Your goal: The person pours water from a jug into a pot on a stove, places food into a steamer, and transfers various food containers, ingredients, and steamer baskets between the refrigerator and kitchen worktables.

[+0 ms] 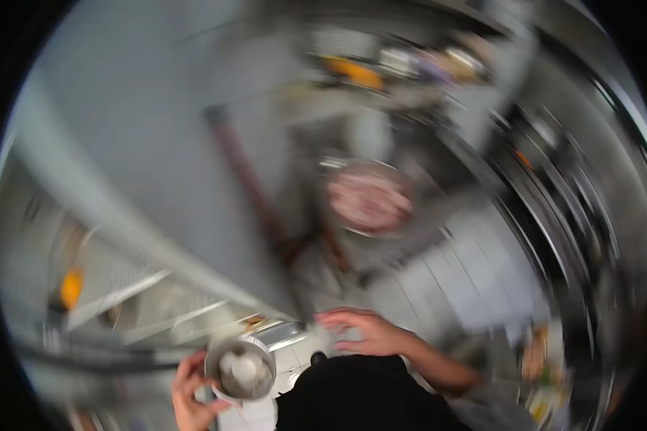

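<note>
Low in the view, my left hand [192, 396] grips a small round bowl [210, 373] by its side, fingers behind and thumb at the lower rim. White lumps [242, 369] lie inside it, too blurred to name. My right hand [366, 332] reaches leftward in front of my black apron [366, 391], fingers stretched out and slightly apart, with nothing seen in them. Its fingertips are close to the dark edge of a large grey panel, like a door [173, 129]; whether they touch it I cannot tell.
Motion smears most of the view. Beyond my right hand stands a round pan of pinkish, meat-like pieces [370, 197]. Shelves with an orange item [71, 289] are at left. Several containers [410, 63] line the back, metal racks [568, 187] the right. Pale tiles [453, 273] lie between.
</note>
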`<state>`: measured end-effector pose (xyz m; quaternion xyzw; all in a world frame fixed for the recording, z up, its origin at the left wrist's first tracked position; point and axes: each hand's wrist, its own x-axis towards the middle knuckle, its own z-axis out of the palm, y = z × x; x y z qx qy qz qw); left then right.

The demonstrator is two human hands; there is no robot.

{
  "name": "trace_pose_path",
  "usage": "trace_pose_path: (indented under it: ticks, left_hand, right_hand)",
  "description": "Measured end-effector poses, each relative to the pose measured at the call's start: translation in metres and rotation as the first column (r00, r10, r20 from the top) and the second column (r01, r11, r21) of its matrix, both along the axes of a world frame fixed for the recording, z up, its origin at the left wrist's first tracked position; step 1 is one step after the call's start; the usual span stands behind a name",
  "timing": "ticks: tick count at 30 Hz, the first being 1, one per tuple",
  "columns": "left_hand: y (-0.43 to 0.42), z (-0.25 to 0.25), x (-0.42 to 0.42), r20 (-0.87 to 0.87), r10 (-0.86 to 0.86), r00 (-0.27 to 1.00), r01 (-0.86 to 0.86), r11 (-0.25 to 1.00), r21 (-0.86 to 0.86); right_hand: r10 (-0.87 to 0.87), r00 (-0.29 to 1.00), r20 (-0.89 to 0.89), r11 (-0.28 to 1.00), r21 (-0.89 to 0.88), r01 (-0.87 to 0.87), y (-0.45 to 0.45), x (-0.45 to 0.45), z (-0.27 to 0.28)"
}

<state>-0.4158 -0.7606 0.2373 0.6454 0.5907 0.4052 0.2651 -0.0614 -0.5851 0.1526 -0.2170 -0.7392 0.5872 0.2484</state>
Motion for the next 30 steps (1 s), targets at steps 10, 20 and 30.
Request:
trace_pose_path:
  ticks: [10, 20, 30]
  left_hand:
    - [0.147, -0.096, 0.178, 0.243, -0.81, 0.534, 0.845, 0.508, -0.166]
    - [0.134, -0.176, 0.298, 0.129, -0.98, 0.15, 0.886, 0.075, -0.457]
    - [0.13, -0.192, 0.354, -0.218, -0.936, -0.275, 0.846, -0.128, -0.518]
  right_hand:
    - [-0.704, 0.683, 0.194, 0.705, 0.308, 0.639, -0.182, 0.07, -0.044]
    - [-0.747, -0.568, 0.345, -0.402, 0.447, 0.799, -0.416, 0.124, -0.091]
    - [-0.435, -0.883, 0.177, -0.708, 0.539, 0.457, -0.421, 0.214, -0.204]
